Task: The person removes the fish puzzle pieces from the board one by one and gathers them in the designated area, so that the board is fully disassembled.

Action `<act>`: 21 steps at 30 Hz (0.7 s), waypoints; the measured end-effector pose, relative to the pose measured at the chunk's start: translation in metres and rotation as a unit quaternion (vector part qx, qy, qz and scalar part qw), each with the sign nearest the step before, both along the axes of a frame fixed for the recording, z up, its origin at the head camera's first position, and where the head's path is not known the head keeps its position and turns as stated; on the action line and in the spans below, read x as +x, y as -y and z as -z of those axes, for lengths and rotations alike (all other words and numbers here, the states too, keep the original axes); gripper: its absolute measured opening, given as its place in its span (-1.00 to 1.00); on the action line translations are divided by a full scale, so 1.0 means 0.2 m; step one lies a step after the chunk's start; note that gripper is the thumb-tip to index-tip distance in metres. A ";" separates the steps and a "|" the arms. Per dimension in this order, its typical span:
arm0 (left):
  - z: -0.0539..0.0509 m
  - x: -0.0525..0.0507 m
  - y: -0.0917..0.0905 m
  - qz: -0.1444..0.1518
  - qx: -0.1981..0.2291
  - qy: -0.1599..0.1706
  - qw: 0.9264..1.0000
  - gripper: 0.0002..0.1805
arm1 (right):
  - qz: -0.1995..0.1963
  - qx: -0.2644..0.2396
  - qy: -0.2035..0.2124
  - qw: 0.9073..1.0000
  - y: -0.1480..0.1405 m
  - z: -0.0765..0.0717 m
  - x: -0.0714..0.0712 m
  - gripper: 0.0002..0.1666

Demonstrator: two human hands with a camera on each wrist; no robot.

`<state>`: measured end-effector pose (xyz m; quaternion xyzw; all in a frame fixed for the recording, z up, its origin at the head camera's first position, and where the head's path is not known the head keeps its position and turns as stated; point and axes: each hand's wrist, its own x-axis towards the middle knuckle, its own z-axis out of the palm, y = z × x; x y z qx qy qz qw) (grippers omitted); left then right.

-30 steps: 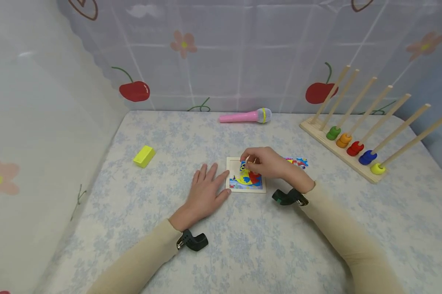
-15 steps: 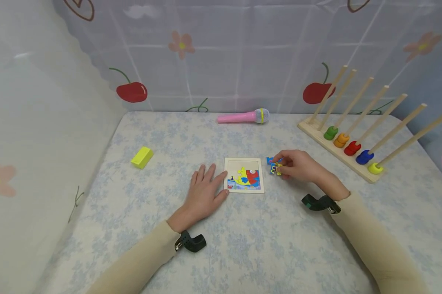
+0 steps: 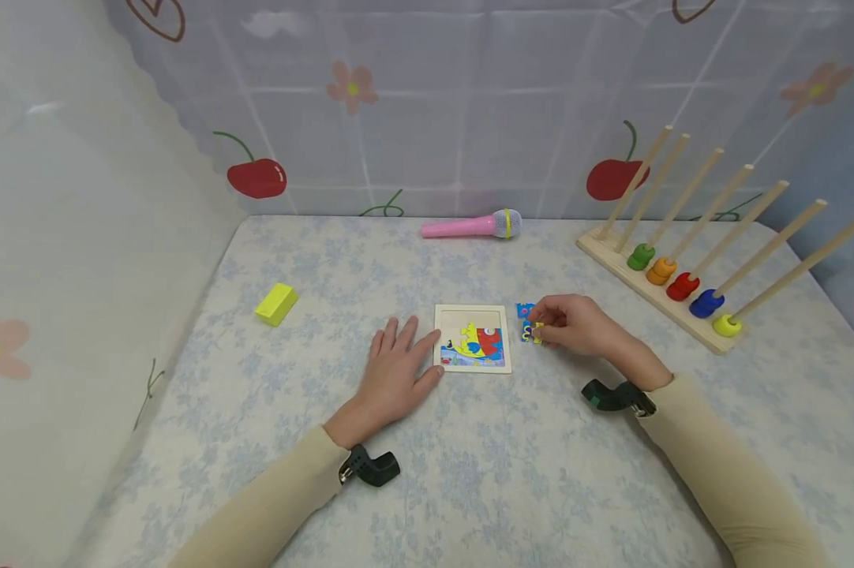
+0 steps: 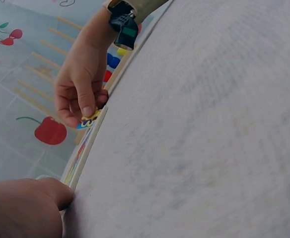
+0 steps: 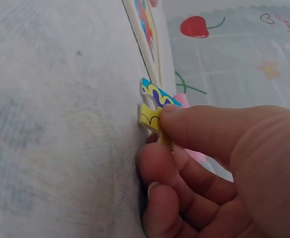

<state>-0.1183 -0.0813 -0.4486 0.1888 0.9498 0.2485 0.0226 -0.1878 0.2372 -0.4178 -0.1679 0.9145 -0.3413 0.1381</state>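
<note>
Head view: right hand, over puzzle frame second earlier, had moved right of it, pinching blue-and-yellow piece right of picture centre; piece seemed unplaced, puzzle frame's upper part unfilled. Left hand, fingers spread, touched its left edge.

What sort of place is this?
Probably a children's play corner, though I can't tell whether it's in a home or a classroom. The clues are a partly filled picture puzzle, a pink microphone and a wooden peg stand.
</note>
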 end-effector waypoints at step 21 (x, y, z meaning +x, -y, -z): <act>-0.01 0.00 0.00 -0.004 -0.008 0.003 1.000 -0.41 | -0.022 0.048 -0.067 0.996 0.01 0.02 0.01 -0.79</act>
